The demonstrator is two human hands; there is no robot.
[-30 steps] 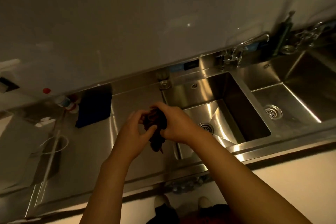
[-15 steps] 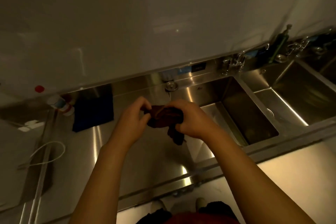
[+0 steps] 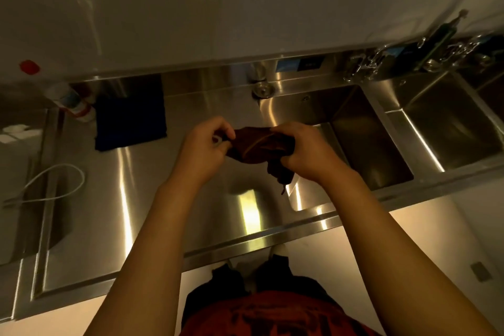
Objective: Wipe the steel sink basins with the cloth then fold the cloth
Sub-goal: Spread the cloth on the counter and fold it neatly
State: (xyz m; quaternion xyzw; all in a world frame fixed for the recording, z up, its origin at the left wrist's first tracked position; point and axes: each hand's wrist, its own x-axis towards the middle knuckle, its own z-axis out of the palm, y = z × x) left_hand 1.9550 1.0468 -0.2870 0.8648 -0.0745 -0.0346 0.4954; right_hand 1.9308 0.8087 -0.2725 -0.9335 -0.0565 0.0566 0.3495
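A dark reddish-brown cloth hangs bunched in the air over the steel counter, just left of the near sink basin. My left hand pinches its left end between thumb and fingers. My right hand grips its right end, and a loose tail of cloth dangles below that fist. A second steel basin lies further right. Both basins are partly cut off by my right arm and the frame edge.
A dark blue cloth lies flat on the counter at the back left, beside a white bottle with a red band. A white cable loops at the left. Taps and a dark green bottle stand behind the basins.
My hands have drawn apart, stretching the bunched cloth out sideways between them. The view has swung left, so the basins sit further right.
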